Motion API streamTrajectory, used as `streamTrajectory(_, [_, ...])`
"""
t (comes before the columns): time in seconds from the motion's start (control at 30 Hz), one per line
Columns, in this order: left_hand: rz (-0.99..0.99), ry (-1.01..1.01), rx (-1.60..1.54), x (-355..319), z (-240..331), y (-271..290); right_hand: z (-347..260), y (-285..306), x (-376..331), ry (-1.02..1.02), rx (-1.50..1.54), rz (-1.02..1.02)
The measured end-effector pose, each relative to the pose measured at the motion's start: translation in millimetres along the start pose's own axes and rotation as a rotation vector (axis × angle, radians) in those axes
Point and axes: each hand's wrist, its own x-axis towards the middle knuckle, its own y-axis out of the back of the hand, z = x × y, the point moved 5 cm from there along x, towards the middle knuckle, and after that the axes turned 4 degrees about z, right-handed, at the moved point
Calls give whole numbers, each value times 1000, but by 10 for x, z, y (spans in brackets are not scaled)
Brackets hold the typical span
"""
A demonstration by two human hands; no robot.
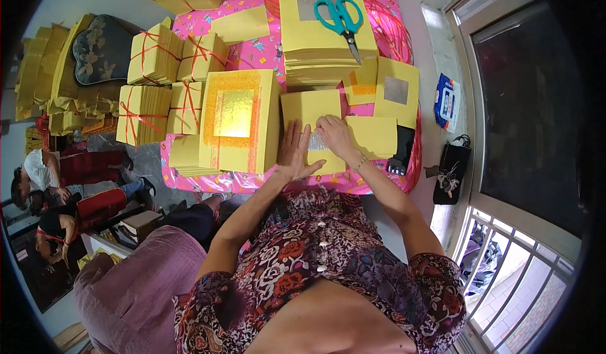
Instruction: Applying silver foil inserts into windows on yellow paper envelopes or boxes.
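In front of me a yellow paper sheet (312, 106) with a silver patch lies on the table. My left hand (295, 151) rests flat on its left part, fingers stretched and thumb spread towards the right. At the sheet's right side my right hand (336, 138) presses down with bent fingers drawn together on the paper; its fingertips are partly hidden. Just left of my hands stands a thick stack of yellow paper (270, 117) with a gold square framed in orange on top. A smaller yellow piece (372, 137) lies beside my right wrist.
Teal-handled scissors (341, 23) lie on a tall yellow paper stack (315, 45) at the back. Bundles tied with red string (151, 54) stand left on the pink patterned cloth (246, 57). Red string (391, 29) lies back right. Two people (53, 171) sit far left.
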Motion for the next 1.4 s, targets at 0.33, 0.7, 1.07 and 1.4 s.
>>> streamTrajectory(0.33, [140, 65, -216, -52, 95, 68, -66, 90, -14, 196, -88, -34])
streamTrajectory(0.7, [273, 1026, -1853, 210, -244, -364, -77, 137, 65, 417, -135, 4])
streamTrajectory(1.07, [173, 740, -1838, 267, 166, -234, 447, 556, -228, -559, 505, 360])
streamTrajectory(1.4, [-40, 495, -1242, -105, 170, -252, 1149, 1092, -1076, -679, 668, 449])
